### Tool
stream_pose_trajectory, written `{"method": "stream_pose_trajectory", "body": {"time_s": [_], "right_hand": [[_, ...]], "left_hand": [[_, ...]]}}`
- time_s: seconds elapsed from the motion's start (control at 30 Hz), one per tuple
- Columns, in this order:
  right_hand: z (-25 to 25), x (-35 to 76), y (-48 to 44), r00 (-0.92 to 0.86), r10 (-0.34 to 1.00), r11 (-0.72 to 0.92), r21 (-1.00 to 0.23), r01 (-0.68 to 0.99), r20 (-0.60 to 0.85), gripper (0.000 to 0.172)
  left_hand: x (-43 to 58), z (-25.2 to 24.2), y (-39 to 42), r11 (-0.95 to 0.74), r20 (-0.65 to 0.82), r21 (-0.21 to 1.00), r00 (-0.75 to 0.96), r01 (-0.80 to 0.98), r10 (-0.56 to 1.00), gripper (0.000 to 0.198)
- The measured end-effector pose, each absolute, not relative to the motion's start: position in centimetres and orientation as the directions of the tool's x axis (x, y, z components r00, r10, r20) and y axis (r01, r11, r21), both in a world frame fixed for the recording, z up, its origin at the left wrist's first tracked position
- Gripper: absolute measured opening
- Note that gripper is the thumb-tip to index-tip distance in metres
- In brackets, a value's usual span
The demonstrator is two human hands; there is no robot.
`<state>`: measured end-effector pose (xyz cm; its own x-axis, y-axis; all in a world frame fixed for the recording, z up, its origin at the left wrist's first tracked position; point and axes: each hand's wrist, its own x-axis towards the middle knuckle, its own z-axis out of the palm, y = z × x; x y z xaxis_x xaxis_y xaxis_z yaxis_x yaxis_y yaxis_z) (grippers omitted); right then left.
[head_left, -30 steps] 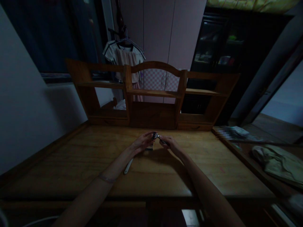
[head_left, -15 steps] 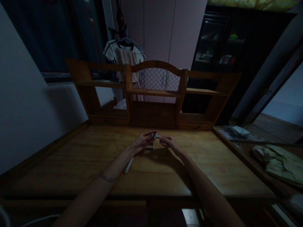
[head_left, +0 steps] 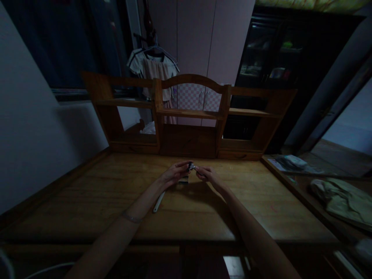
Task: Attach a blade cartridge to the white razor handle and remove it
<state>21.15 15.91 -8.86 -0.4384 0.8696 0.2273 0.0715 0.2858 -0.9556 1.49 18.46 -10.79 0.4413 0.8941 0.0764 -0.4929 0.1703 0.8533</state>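
Over the middle of the desk (head_left: 203, 209), my left hand (head_left: 172, 174) pinches a small dark piece (head_left: 190, 166) between thumb and fingers. From the right, my right hand (head_left: 207, 174) is closed around the handle of a small silver-headed tool (head_left: 193, 167), its head against the dark piece; the exact kind of tool is too small and dim to tell. Below the fingers of my left hand lies a small flat object with pale and dark bands (head_left: 183, 179), partly covered. A white handle (head_left: 158, 202) rests on the desk by my left forearm, its upper end hidden.
A wooden shelf unit (head_left: 188, 113) stands along the desk's back edge. Right of the desk are a plastic-wrapped bundle (head_left: 295, 162) and a pale green cloth bag (head_left: 344, 199) on a lower surface. A wall (head_left: 64, 131) borders the left side.
Both hands stay in nearly the same place. The silver-headed tool and dark piece have shifted very slightly, still touching.
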Motion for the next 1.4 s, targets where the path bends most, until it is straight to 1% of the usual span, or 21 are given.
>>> {"method": "stream_pose_trajectory", "body": {"time_s": [0.27, 0.5, 0.8, 1.0, 1.2, 1.4], "right_hand": [[-8.2, 21.2, 15.3, -0.441, 0.867, 0.313, -0.942, 0.117, 0.233, 0.047], [-8.1, 21.3, 15.5, -0.442, 0.875, 0.297, -0.94, 0.166, 0.198, 0.048], [-8.0, 21.4, 15.5, -0.497, 0.849, 0.289, -0.945, 0.155, 0.178, 0.05], [-8.1, 21.6, 15.7, -0.531, 0.835, 0.268, -0.949, 0.166, 0.144, 0.052], [-8.4, 21.9, 16.1, -0.538, 0.837, 0.247, -0.946, 0.209, 0.1, 0.053], [-8.9, 22.4, 16.6, -0.53, 0.845, 0.26, -0.924, 0.281, 0.076, 0.054]], "left_hand": [[1.5, -10.3, 18.1, 0.147, 0.08, 0.878, 0.442, -0.456, 0.893, 0.037], [1.4, -10.2, 18.1, 0.129, 0.074, 0.895, 0.427, -0.426, 0.901, 0.037], [1.2, -10.4, 18.4, 0.09, 0.081, 0.929, 0.433, -0.359, 0.898, 0.038], [1.0, -10.3, 18.3, 0.076, 0.06, 0.954, 0.432, -0.29, 0.9, 0.04], [0.9, -10.3, 18.3, 0.079, 0.046, 0.962, 0.44, -0.261, 0.897, 0.043], [0.8, -10.5, 18.4, 0.067, 0.044, 0.972, 0.453, -0.227, 0.891, 0.046]]}}
